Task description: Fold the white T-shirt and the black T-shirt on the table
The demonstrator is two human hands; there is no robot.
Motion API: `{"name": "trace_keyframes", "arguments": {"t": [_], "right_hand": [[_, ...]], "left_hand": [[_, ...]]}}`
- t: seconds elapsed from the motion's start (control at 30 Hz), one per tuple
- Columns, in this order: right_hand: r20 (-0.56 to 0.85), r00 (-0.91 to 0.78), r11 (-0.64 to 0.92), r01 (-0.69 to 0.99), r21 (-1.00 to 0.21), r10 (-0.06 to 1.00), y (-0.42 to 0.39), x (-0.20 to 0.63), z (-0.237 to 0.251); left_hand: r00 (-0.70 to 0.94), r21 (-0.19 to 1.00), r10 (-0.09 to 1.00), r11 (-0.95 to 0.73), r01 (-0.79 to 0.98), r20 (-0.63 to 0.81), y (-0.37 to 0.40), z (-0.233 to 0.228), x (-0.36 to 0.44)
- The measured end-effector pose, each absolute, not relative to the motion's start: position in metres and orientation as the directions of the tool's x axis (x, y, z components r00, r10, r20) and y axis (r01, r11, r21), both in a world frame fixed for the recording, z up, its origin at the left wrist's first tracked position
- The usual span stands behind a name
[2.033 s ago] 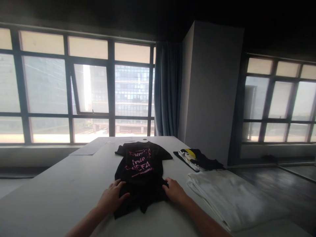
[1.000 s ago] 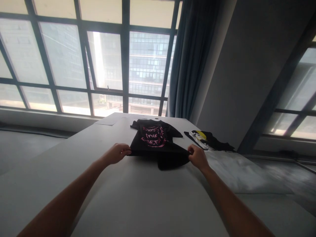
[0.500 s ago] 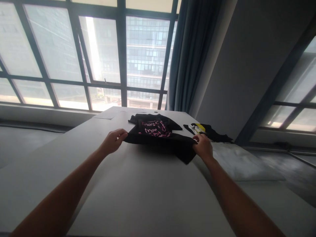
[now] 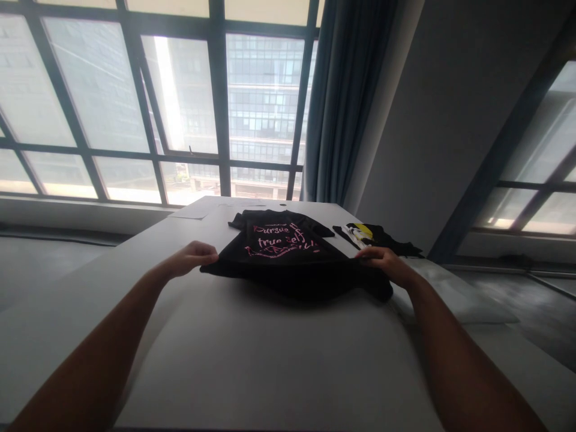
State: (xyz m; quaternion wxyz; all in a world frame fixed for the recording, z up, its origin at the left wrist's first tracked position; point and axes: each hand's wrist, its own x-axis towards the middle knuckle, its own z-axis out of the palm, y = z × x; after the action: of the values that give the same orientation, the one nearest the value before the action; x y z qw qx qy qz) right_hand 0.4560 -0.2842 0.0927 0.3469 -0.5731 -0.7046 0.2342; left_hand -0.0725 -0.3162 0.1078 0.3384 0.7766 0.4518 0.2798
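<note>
A black T-shirt (image 4: 281, 264) with pink lettering lies on the white table (image 4: 270, 366), its collar end toward the window. Its near part is lifted and stretched sideways, with the hem drooping toward me. At the left edge, my left hand (image 4: 195, 257) pinches the cloth between thumb and fingers. My right hand (image 4: 389, 264) is closed on the shirt's right side, and some cloth hangs down below its fingers.
Another black garment (image 4: 382, 240) with a yellow and white print lies at the table's right edge. Beside it on the right is a pale, shiny packet (image 4: 468, 297). Paper sheets (image 4: 191, 210) lie at the far left. Behind stand a window and blue curtain (image 4: 335, 120).
My hands have moved farther apart, pulling the shirt wider. The print lies flatter and more of its lettering shows. The near hem has come down and spread toward me.
</note>
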Motion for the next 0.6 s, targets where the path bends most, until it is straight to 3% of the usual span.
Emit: {"name": "trace_keyframes", "arguments": {"t": [0.07, 0.13, 0.23, 0.37, 0.6], "right_hand": [[-0.092, -0.328, 0.141, 0.622, -0.77, 0.94, -0.291, 0.46, 0.091], [-0.266, -0.413, 0.052, 0.616, -0.786, 0.871, -0.292, 0.462, 0.087], [-0.195, -0.287, 0.045, 0.658, -0.752, 0.938, -0.283, 0.46, 0.077], [0.004, -0.145, 0.122, 0.817, -0.564, 0.989, -0.262, 0.459, 0.063], [-0.025, -0.016, 0.007, 0.94, -0.341, 1.0, -0.25, 0.461, 0.046]], "left_hand": [[0.506, 0.763, 0.856, -0.258, 0.593, -0.104, -0.32, 0.11, -0.079], [0.499, 0.732, 0.821, -0.155, 0.664, -0.279, -0.32, 0.107, -0.083], [0.365, 0.658, 0.878, -0.08, 0.749, -0.309, -0.309, 0.091, -0.081], [0.099, 0.456, 0.971, 0.011, 0.89, -0.217, -0.293, 0.068, -0.076], [0.073, 0.455, 0.928, 0.11, 0.884, -0.366, -0.296, 0.059, -0.065]]}}
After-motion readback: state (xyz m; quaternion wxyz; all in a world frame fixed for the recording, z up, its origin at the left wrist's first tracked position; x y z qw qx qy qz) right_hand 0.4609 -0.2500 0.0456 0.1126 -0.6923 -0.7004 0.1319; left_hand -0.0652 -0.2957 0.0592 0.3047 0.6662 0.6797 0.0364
